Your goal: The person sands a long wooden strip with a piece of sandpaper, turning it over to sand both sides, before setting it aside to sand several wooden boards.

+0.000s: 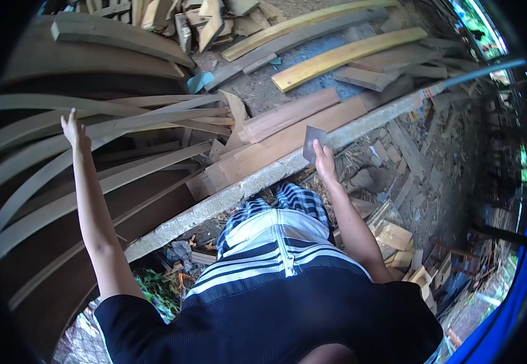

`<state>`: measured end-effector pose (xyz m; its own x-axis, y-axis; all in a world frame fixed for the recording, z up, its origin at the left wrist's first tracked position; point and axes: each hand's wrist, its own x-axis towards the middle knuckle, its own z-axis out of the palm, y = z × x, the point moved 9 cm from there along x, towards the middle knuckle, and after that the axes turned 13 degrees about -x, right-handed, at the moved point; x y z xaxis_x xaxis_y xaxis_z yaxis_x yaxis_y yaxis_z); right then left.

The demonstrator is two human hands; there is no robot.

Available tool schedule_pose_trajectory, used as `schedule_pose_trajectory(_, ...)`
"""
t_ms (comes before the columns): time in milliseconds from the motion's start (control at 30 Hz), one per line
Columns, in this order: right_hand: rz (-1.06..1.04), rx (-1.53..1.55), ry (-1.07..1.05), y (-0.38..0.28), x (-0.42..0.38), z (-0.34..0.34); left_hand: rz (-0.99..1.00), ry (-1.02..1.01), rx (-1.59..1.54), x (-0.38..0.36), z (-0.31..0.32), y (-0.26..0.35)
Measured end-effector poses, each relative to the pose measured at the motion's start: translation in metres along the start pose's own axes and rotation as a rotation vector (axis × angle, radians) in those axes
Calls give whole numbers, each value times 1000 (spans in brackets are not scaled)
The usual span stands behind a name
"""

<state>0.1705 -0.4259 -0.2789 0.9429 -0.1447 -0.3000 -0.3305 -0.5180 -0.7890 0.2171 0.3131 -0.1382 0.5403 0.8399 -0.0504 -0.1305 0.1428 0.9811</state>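
My left hand is stretched far out to the left with its fingers apart. It overlaps the long, thin wooden planks that fan out there, and nothing shows in its grasp. Held upright in my right hand is a dark grey rectangular sheet, with the thumb pressed flat on its near face. Behind the sheet lie a reddish plank and a longer brown board, side by side along a low concrete ledge.
Yellow-painted boards lie on the ground ahead. A heap of offcuts sits at the top. Wood scraps and debris cover the ground on the right, with a blue tarp at the far right edge.
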Motion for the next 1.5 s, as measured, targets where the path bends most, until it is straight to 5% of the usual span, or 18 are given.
schedule_pose_trajectory(167, -33, 5, 180, 18, 3, -31, -242, -380, 119, -86, 69, -118)
schedule_pose_trajectory(300, 216, 315, 68, 70, 40, -48, -642, -802, 269, -200, 117, -256)
schedule_pose_trajectory(367, 175, 161, 116, 88, 68, -70, -670, -923, 240, -243, 132, -301)
schedule_pose_trajectory(433, 191, -239, 18, 100, 104, -97, -663, -955, 460, -286, 154, -304)
schedule_pose_trajectory(567, 73, -483, 175, 112, 187, -160, -429, -1003, 607, -331, 198, -334)
schedule_pose_trajectory(633, -269, -549, 399, 103, 223, -197, -172, -1113, 1038, -347, 224, -355)
schedule_pose_trajectory(700, -365, -758, 384, 130, 266, -216, -44, -1209, 1193, -386, 268, -358)
schedule_pose_trajectory(767, -456, -887, 361, 154, 298, -230, -153, -1286, 1188, -420, 308, -383)
schedule_pose_trajectory(833, -194, -858, 113, 158, 318, -244, -122, -1364, 1134, -452, 349, -411)
schedule_pose_trajectory(867, -419, -842, 266, 146, 315, -245, -127, -1386, 1137, -466, 371, -426)
schedule_pose_trajectory(1100, -352, -841, 141, 164, 322, -240, -108, -1305, 1254, -494, 486, -546)
schedule_pose_trajectory(1233, -353, -838, 60, 155, 325, -239, -69, -1252, 1428, -479, 521, -611)
schedule_pose_trajectory(1433, -397, -815, 114, 152, 327, -241, -358, -1192, 1549, -455, 525, -672)
schedule_pose_trajectory(1500, -402, -844, 107, 153, 328, -238, -239, -1175, 1492, -451, 524, -681)
